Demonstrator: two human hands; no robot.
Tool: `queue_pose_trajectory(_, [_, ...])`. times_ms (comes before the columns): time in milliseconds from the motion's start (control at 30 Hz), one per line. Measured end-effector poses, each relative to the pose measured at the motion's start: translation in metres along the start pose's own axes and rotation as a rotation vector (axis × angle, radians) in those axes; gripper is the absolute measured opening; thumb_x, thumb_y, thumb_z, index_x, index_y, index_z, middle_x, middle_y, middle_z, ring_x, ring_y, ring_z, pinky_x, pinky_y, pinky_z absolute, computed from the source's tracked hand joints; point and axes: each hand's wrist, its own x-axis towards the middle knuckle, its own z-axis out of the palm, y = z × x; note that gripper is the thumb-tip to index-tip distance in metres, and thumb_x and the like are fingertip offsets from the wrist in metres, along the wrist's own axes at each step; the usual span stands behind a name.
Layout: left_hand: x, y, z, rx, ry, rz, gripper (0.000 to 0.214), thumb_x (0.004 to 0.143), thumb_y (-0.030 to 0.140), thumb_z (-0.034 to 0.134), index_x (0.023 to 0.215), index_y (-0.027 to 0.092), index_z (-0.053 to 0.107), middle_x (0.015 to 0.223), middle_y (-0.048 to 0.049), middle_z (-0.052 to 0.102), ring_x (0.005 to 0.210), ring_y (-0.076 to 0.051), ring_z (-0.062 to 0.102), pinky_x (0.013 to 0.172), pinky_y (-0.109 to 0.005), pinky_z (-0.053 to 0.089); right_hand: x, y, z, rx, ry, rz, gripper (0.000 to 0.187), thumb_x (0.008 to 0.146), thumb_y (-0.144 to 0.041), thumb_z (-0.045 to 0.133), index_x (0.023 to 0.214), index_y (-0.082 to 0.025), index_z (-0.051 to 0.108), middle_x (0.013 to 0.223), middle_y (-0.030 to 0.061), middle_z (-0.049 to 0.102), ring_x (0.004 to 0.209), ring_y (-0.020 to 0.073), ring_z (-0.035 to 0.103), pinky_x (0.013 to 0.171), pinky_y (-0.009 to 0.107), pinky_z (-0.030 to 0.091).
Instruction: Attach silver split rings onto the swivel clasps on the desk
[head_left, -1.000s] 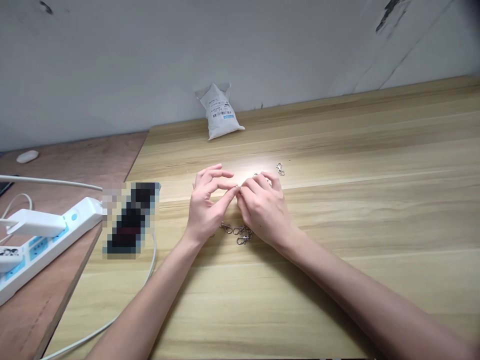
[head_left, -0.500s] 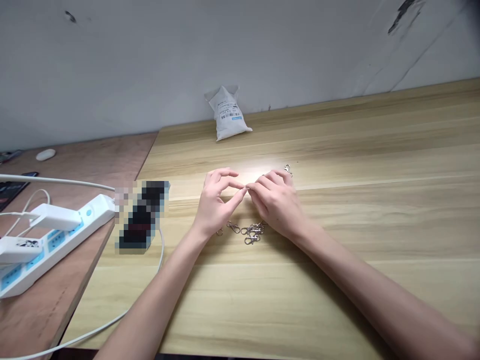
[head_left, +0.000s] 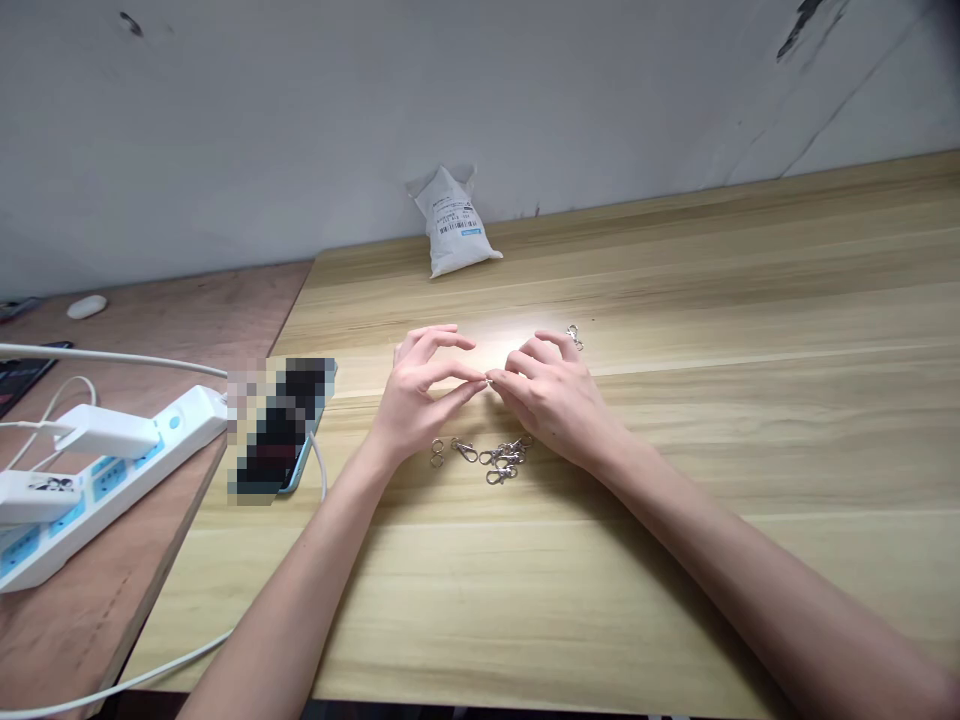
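Light wood-grain desktop (head_left: pixel 697 600), its near edge below both forearms, its left edge just past a pixelated phone (head_left: pixel 281 430). Low over the wood, left hand (head_left: pixel 416 400) and right hand (head_left: pixel 551 395), wrists apart, fingers arched and curled. Thumb and forefinger fingertips (head_left: pixel 480 379) of both hands meeting at a tiny metal piece (head_left: pixel 489 381), apparently pinched between them, though too small to make out its shape. Just below the palms, untouched, a tangled heap of silver swivel clasps (head_left: pixel 504 458) and a split ring (head_left: pixel 437 453). Just beyond the right fingertips, a lone clasp (head_left: pixel 574 337). Off to the left, a white cable (head_left: pixel 172 660), a white power strip (head_left: pixel 112 470) on a lower plywood board (head_left: pixel 97 620), and a white computer mouse (head_left: pixel 86 306). Farthest, against a scuffed grey wall (head_left: pixel 450 90), a barcode-labelled white bag (head_left: pixel 454 225), contents hidden.
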Motion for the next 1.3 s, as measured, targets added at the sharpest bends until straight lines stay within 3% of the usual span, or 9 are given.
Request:
queue_pose_trajectory(100, [-0.001,0.002,0.004,-0.195,0.058,-0.113,0.001,0.083,0.024,0.07,0.083,0.026,0.07,0.111,-0.0029,0.065,0.123,-0.023,0.052,0.105,-0.048,0.041,-0.001,-0.003,0.003,0.055,0.051,0.031,0.023,0.097,-0.02,0.045,0.092,-0.019,0.068,0.079,0.0022,0.064,0.079,0.0177,0.048,0.095,0.036,0.029])
queue_pose_trajectory(200, [-0.002,0.0,0.009,-0.343,0.034,-0.249,0.003,0.085,0.027,0.067,0.085,0.025,0.068,0.115,-0.0043,0.063,0.122,-0.022,0.054,0.107,-0.047,0.041,-0.002,-0.001,0.006,0.08,0.086,0.053,0.023,0.098,-0.021,0.045,0.096,-0.02,0.068,0.08,0.0018,0.064,0.08,0.0172,0.049,0.094,0.035,0.029])
queue_pose_trajectory(267, [-0.002,-0.002,0.008,-0.326,-0.002,-0.283,0.003,0.086,0.027,0.066,0.086,0.024,0.067,0.116,-0.0048,0.063,0.12,-0.021,0.054,0.107,-0.046,0.04,-0.002,0.004,0.006,0.074,0.109,0.069,0.023,0.099,-0.023,0.045,0.099,-0.021,0.068,0.081,0.0016,0.065,0.081,0.0171,0.049,0.096,0.035,0.028])
queue_pose_trajectory(467, [0.0,-0.003,-0.002,-0.061,-0.054,-0.167,0.004,0.084,0.026,0.068,0.088,0.025,0.068,0.119,-0.0041,0.061,0.121,-0.023,0.049,0.106,-0.048,0.038,-0.004,0.011,0.003,0.029,0.087,0.024,0.023,0.099,-0.023,0.045,0.098,-0.022,0.069,0.081,0.0015,0.064,0.081,0.0171,0.048,0.098,0.036,0.028])
queue_pose_trajectory(767, [0.0,-0.007,-0.005,0.028,-0.055,-0.009,0.006,0.084,0.024,0.068,0.087,0.027,0.072,0.119,-0.0032,0.061,0.124,-0.024,0.046,0.104,-0.049,0.04,-0.003,0.011,0.002,0.014,0.042,-0.027,0.021,0.097,-0.021,0.047,0.097,-0.022,0.069,0.083,0.0024,0.063,0.083,0.0177,0.048,0.098,0.037,0.028])
queue_pose_trajectory(967, [0.001,0.002,-0.004,-0.112,0.082,-0.103,0.004,0.084,0.023,0.068,0.083,0.026,0.07,0.116,-0.0023,0.062,0.128,-0.023,0.048,0.108,-0.049,0.038,-0.001,0.003,0.0,0.029,0.089,-0.009,0.022,0.097,-0.019,0.046,0.101,-0.021,0.068,0.084,0.0029,0.064,0.084,0.0179,0.049,0.098,0.037,0.029])
queue_pose_trajectory(1133, [-0.001,-0.004,0.003,-0.125,-0.018,-0.219,0.004,0.084,0.028,0.068,0.085,0.025,0.07,0.12,-0.0046,0.061,0.127,-0.025,0.048,0.108,-0.052,0.036,-0.001,0.009,0.003,0.013,0.061,-0.01,0.021,0.095,-0.019,0.049,0.094,-0.021,0.07,0.085,0.004,0.065,0.084,0.0188,0.05,0.097,0.038,0.029])
queue_pose_trajectory(1300, [-0.002,-0.023,-0.01,-0.032,0.008,-0.295,0.012,0.086,0.03,0.065,0.096,0.025,0.07,0.11,-0.0052,0.062,0.113,-0.021,0.055,0.102,-0.046,0.042,-0.003,0.027,0.008,-0.011,0.074,0.093,0.024,0.096,-0.021,0.049,0.093,-0.022,0.072,0.087,0.0043,0.066,0.085,0.0196,0.051,0.093,0.038,0.03])
